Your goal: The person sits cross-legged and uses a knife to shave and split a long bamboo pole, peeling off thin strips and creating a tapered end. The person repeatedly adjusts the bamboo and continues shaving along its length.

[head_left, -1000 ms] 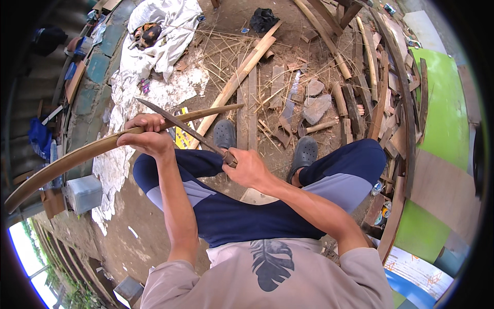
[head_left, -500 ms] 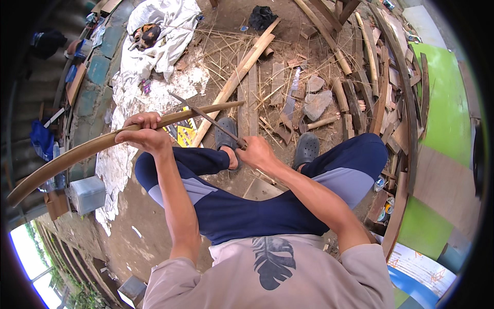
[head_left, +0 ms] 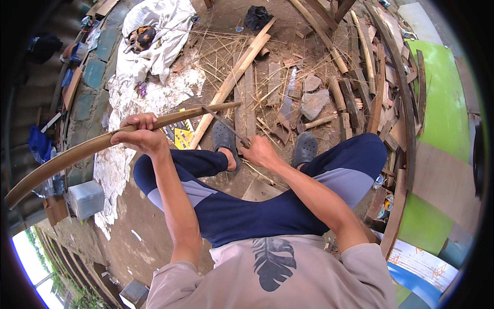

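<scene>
Left hand (head_left: 141, 135), fingers and thumb closed round one long curved slat (head_left: 67, 160), which runs from far out at 9 o'clock to a narrow tip at 11; right hand (head_left: 260, 152), the centre of this clock, closed on the handle of one knife (head_left: 226, 122), blade toward 10, its end at the slat's edge, contact uncertain. Outward from the right hand: pole (head_left: 234, 77) at 11, black bag (head_left: 257, 18) at 12, stone (head_left: 314, 104) between 1 and 2, green panel (head_left: 442, 92) between 2 and 3, box (head_left: 86, 200) between 8 and 9.
</scene>
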`<state>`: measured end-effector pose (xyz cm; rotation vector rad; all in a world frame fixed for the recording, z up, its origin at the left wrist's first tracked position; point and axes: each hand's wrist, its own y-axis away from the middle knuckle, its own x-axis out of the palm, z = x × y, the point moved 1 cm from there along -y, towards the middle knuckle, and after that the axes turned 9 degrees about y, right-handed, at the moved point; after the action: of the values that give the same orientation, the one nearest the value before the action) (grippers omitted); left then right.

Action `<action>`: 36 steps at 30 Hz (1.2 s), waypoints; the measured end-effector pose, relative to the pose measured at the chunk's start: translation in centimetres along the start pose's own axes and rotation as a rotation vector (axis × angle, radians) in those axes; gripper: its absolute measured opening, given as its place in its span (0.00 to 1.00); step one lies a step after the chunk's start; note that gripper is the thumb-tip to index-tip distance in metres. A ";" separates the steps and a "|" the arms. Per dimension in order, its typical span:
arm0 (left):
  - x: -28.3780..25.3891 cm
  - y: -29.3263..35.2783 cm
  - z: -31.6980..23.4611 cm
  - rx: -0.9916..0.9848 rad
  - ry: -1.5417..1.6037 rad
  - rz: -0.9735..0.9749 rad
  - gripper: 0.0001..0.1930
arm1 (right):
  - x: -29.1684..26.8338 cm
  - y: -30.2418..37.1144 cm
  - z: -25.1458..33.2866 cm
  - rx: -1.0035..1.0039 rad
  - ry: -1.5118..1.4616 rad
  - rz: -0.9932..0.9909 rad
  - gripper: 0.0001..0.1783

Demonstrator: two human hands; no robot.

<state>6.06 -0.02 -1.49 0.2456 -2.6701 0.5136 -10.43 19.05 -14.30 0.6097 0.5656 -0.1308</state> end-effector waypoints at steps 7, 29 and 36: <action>0.8 0.5 -0.1 0.003 0.034 0.093 0.41 | 2.1 -2.9 -4.9 0.205 0.024 0.020 0.19; 0.4 -1.0 0.3 0.003 0.024 0.061 0.41 | 3.3 -6.4 -6.3 -0.006 0.093 -0.032 0.16; 0.5 -1.0 1.1 -0.069 0.084 0.067 0.40 | 5.9 -11.5 -14.8 0.256 0.297 0.264 0.27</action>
<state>5.43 -1.42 -1.87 0.1128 -2.6160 0.4408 -15.53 18.44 -33.22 0.9558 0.7548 0.1416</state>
